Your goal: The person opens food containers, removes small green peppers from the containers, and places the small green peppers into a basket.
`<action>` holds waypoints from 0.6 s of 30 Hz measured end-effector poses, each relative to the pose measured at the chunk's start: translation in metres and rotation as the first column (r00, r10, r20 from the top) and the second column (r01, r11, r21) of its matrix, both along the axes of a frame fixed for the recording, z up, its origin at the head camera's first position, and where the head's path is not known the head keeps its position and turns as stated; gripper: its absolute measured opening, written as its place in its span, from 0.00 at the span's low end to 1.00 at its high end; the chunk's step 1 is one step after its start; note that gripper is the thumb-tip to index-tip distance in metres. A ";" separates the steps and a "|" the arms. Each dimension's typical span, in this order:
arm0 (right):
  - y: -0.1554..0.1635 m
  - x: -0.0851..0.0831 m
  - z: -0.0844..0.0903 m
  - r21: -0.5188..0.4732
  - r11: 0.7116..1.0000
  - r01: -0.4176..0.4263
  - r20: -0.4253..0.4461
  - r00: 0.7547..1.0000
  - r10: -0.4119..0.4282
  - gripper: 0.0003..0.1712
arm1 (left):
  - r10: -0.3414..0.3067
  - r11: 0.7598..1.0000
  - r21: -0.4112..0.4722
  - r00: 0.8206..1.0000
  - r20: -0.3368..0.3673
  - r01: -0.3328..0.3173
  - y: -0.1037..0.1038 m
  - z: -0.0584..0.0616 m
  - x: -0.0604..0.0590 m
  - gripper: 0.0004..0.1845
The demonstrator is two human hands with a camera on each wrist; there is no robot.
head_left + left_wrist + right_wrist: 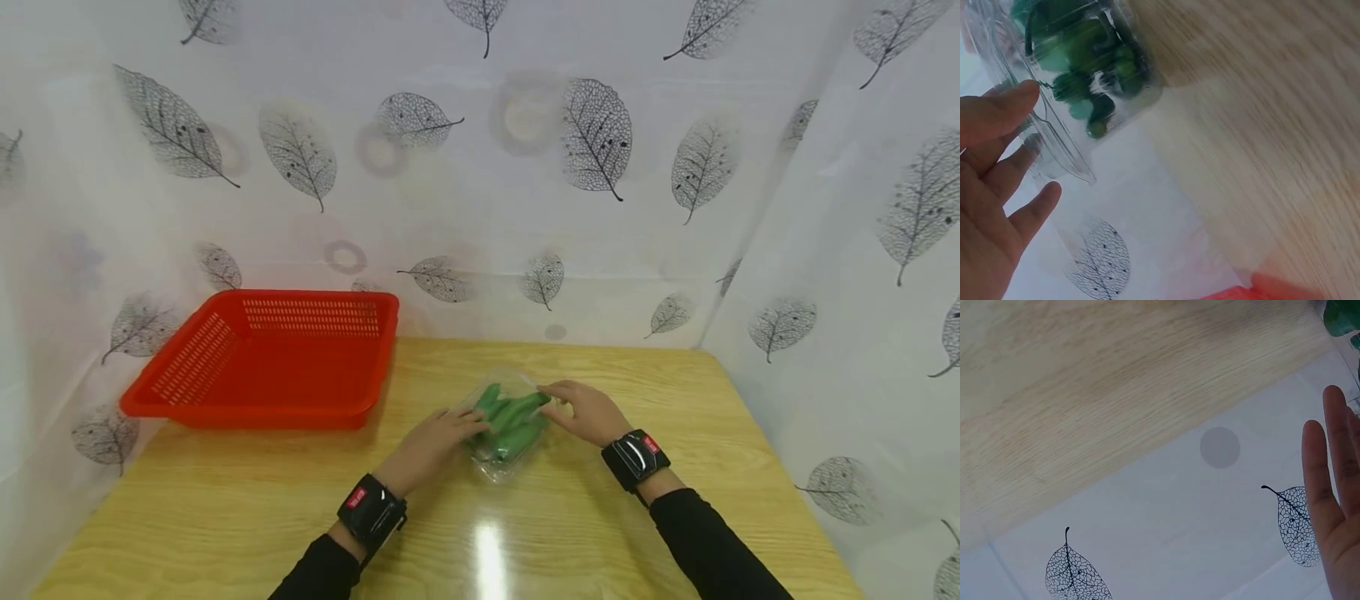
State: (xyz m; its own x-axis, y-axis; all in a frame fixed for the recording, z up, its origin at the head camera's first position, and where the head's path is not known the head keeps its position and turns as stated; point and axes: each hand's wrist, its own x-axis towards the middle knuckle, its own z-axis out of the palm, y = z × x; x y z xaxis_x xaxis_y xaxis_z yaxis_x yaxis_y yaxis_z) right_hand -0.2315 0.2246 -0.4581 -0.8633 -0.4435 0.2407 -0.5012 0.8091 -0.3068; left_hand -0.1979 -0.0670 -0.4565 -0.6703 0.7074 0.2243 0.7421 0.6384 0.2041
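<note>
On the table lies a clear plastic box (pixel 495 473) with several long green peppers (pixel 517 412) inside. My left hand (pixel 438 446) is at its left side, fingers reaching over the top. In the left wrist view, the thumb (pixel 1013 109) is on the near side of the box's clear rim (pixel 1063 147) and fingers show behind it, pinching the edge. At the box's upper right is my right hand (pixel 588 412), its fingertips by the edge. The right wrist view shows its fingers nearly straight, beside the box's corner.
A red plastic basket (pixel 300 375) with slotted sides stands at the table's back left. The wooden table (pixel 637 533) ends at a white leaf-print sheet (pixel 480 200) behind it and on both sides. Black straps with devices (pixel 636 460) circle both wrists.
</note>
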 end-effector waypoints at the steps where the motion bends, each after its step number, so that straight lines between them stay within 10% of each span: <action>1: 0.001 0.004 -0.001 0.007 1.000 0.017 -0.019 1.000 -0.017 0.24 | 0.001 1.000 0.003 1.000 -0.010 -0.001 -0.002 0.000 -0.004 0.23; 18: 0.001 0.066 -0.010 0.090 0.984 0.151 -0.351 0.930 -0.110 0.28 | -0.018 0.989 0.146 1.000 0.002 0.017 -0.008 -0.008 -0.066 0.27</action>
